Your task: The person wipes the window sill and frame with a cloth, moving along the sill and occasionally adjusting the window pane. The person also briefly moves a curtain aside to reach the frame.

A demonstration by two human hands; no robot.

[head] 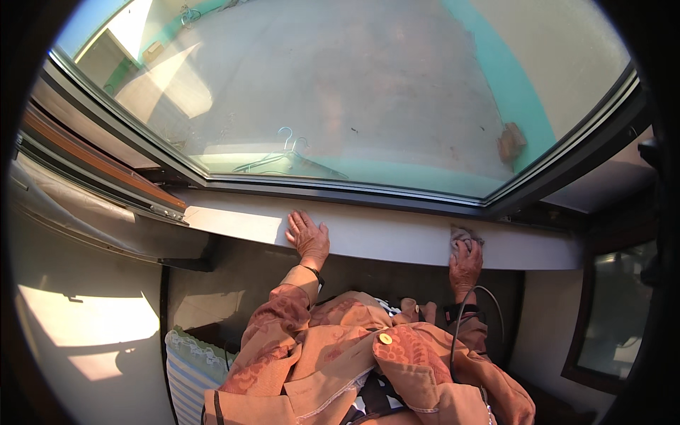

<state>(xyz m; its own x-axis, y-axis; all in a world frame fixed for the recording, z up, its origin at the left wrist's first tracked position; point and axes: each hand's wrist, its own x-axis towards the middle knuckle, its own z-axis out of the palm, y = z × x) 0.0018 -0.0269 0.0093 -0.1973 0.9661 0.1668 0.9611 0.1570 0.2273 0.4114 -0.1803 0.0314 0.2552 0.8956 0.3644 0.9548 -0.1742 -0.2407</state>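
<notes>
A white window sill runs across in front of me, below a large glass pane in a dark frame. My left hand rests palm down on the sill with its fingers spread, beside a sunlit patch. To the right, my right hand presses a crumpled grey-brown cloth against the sill. The fingers lie over the cloth's near part; what is under them is hidden.
Two wire clothes hangers show beyond the glass. A brown window track stretches along the left. At lower right is a dark-framed glass panel. A thin cable loops by my right forearm. Striped lace-edged fabric lies lower left.
</notes>
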